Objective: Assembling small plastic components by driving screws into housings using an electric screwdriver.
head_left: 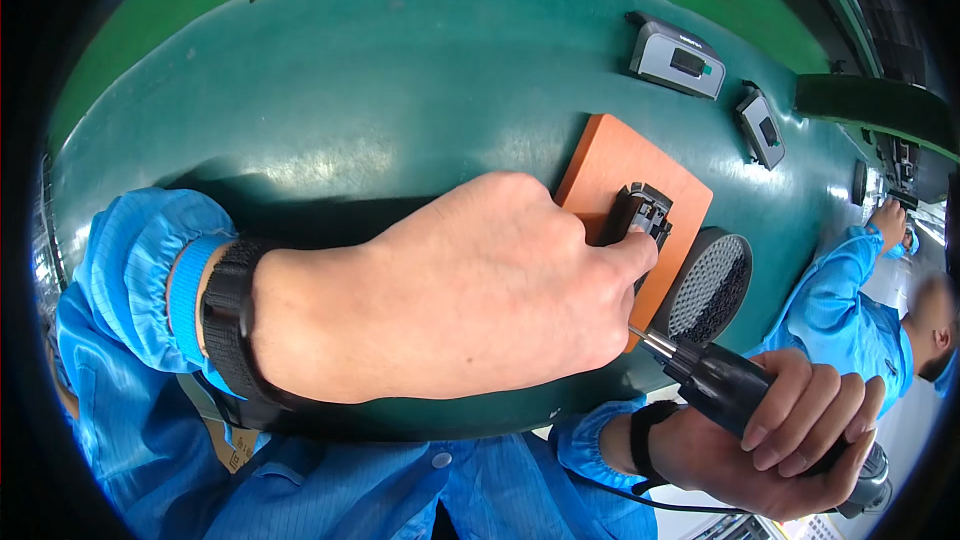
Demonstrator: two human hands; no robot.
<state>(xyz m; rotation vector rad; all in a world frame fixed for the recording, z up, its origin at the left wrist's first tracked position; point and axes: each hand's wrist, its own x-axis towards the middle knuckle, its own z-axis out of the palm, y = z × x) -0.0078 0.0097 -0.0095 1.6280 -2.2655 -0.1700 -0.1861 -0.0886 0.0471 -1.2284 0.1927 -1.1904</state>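
My left hand [490,290] reaches across the bench with its fingers curled. Its index fingertip rests on a small black plastic housing [650,206] with metal bits on top; the other fingers and the housing's near part are hidden. Under the housing lies an orange board [605,155]. My right hand [815,430] grips a black electric screwdriver [715,382], whose metal bit points up and left toward the left hand. The bit's tip is close beside the left hand; whether it touches anything I cannot tell.
A round grey perforated dish [690,310] with many small dark screws sits right of the board. Two grey-and-black devices [672,65] [762,130] stand farther back on the green bench [350,70]. A co-worker in blue [850,290] works at the right. The screwdriver's cord [650,503] runs low.
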